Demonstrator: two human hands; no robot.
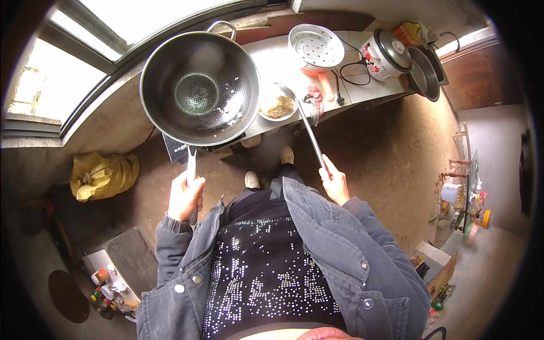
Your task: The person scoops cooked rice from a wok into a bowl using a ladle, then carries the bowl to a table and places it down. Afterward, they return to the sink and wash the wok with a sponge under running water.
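Observation:
My left hand (186,196) is closed around the handle of a large dark wok (197,91), which is over or on a black cooktop (175,149); whether it rests there I cannot tell. A few white food bits cling to the wok's inner wall. In my right hand (334,180) is the handle of a long metal ladle (309,127). The ladle's head is over a white bowl (278,118) of pale yellowish food, just right of the wok. Bright glare hides part of the bowl's far side.
Along the counter (355,93) stand a steamer basket (318,47) with an orange handle below it, a crumpled cloth (313,100), a plug with cord, a flowered rice cooker (384,55) and a metal basin (423,74). A yellow sack (104,175) lies on the floor at left.

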